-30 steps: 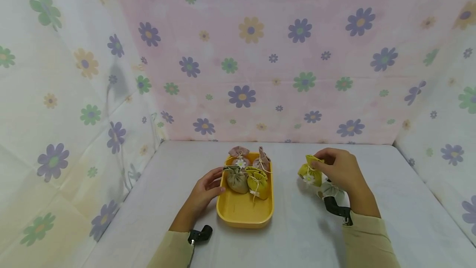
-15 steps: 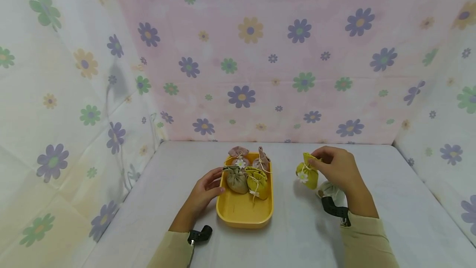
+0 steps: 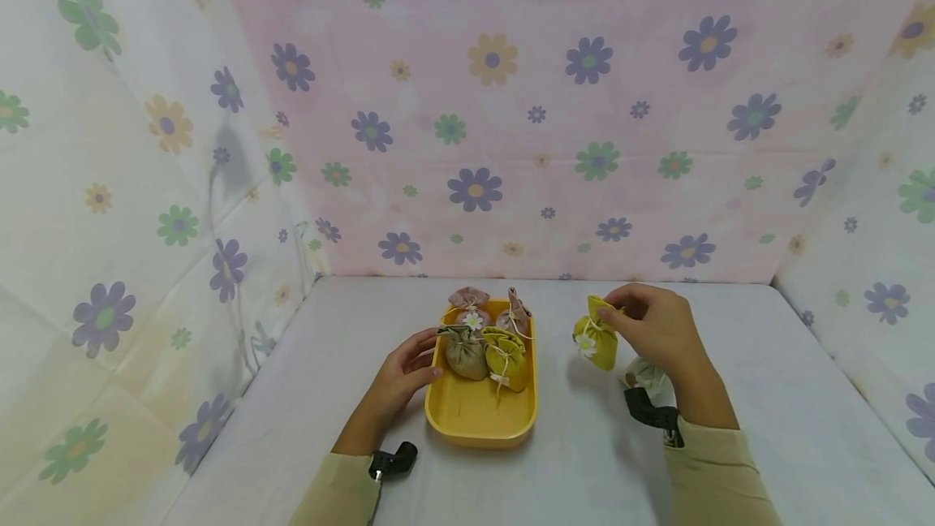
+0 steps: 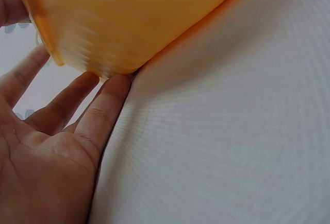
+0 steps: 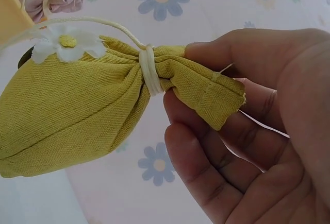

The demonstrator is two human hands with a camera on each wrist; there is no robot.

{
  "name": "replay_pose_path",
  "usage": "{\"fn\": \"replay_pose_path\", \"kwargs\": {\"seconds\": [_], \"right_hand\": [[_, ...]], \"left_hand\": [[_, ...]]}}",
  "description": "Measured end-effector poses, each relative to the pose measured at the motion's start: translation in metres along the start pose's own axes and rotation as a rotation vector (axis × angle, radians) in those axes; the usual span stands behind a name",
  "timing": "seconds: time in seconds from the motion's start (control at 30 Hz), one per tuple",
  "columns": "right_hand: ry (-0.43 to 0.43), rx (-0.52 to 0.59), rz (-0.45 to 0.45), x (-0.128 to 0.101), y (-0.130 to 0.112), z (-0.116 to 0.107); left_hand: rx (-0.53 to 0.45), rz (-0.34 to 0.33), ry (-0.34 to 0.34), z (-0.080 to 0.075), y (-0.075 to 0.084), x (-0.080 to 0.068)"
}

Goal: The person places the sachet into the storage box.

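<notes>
My right hand (image 3: 652, 325) pinches the gathered top of a yellow-green drawstring pouch (image 3: 595, 341) with a white daisy and holds it just above the table, right of the yellow tray (image 3: 478, 419). In the right wrist view the pouch (image 5: 77, 116) hangs from thumb and fingers (image 5: 221, 147). My left hand (image 3: 400, 376) rests with straight fingers against the tray's left wall (image 4: 103, 23). In the tray's far half sit several pouches: two pink (image 3: 470, 305), one grey-green (image 3: 464, 352), one yellow-green (image 3: 506, 359).
A white pouch (image 3: 647, 374) lies on the table under my right wrist. Flower-print cloth walls (image 3: 475, 104) close in the back and both sides. The tray's near half holds nothing.
My right hand has carried the yellow-green pouch a little leftward and up, toward the tray. The left hand and tray have stayed put.
</notes>
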State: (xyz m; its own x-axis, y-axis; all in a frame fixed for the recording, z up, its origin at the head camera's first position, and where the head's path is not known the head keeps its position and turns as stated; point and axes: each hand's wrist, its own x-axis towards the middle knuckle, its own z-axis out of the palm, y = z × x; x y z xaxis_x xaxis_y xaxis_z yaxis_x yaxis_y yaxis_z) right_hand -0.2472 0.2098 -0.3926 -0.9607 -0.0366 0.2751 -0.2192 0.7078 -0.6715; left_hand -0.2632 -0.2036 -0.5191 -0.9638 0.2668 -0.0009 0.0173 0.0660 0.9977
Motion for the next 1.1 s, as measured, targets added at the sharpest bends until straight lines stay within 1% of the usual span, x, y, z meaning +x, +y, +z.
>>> {"fn": "replay_pose_path", "kwargs": {"seconds": [0.17,0.4,0.67,0.87,1.03,1.1], "right_hand": [[0.019,-0.006,-0.015,-0.002,-0.004,0.002],[0.05,0.028,-0.039,-0.008,-0.006,0.004],[0.089,0.018,-0.086,-0.005,-0.013,0.004],[0.104,0.066,-0.102,-0.005,-0.022,0.001],[0.097,0.101,-0.094,-0.006,-0.026,0.002],[0.096,0.113,-0.106,-0.007,-0.027,0.003]], "left_hand": [[0.005,-0.01,0.0,0.002,-0.001,0.001],[-0.002,-0.025,0.029,0.004,-0.006,-0.001],[0.011,-0.016,0.019,0.002,-0.003,0.001],[0.035,-0.018,0.029,0.0,0.0,0.003],[0.027,-0.031,0.026,0.0,0.001,0.002],[0.018,-0.032,0.025,0.0,0.0,0.002]]}}
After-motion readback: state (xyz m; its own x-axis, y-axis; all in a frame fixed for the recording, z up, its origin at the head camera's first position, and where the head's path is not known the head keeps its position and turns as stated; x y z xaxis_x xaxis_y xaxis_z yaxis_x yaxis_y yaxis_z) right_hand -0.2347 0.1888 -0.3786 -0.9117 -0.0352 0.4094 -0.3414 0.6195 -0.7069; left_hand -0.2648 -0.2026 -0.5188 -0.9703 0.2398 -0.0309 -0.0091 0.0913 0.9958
